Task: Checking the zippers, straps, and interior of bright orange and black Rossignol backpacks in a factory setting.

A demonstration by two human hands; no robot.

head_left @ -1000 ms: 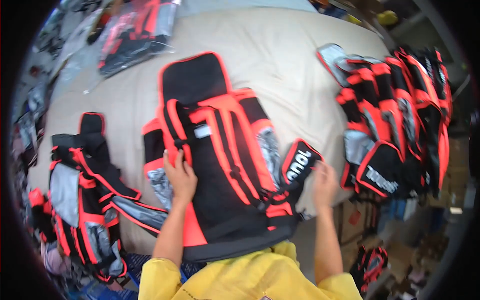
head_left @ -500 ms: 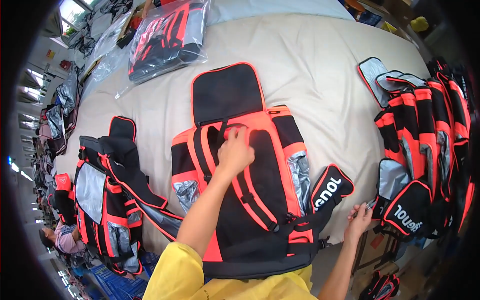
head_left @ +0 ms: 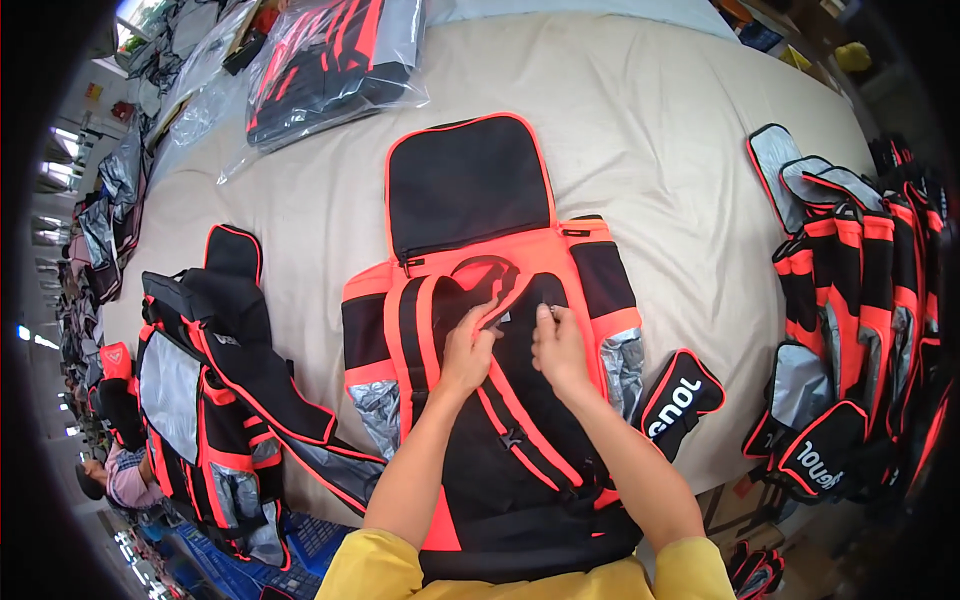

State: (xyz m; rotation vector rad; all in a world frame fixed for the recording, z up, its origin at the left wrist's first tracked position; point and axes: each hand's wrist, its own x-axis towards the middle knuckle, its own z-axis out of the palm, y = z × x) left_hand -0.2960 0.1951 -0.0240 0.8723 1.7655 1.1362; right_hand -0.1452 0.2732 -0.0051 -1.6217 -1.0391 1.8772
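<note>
A black and neon-coral backpack point(head_left: 470, 262) lies in front of me, straps up, with its black flap point(head_left: 470, 185) folded out at the far end. My left hand point(head_left: 468, 350) pinches the coral edge of a shoulder strap point(head_left: 512, 298) and lifts it off the back panel. Close by on the right, my right hand point(head_left: 560, 350) is closed over the panel. Only a small metal glint shows at its fingertips; half a second ago it held what looks like thread snips. Silver side pockets point(head_left: 622, 372) flank the bag.
A similar backpack point(head_left: 205, 400) lies at the left, and several more point(head_left: 850, 290) are piled at the right. One bag in clear plastic point(head_left: 335, 85) sits at the far left of the beige-covered table point(head_left: 650, 140). A person point(head_left: 125, 475) is beyond the left edge.
My right hand has come from the right table edge to the middle of the bag. My left hand has shifted down from the top loop and raised a strap.
</note>
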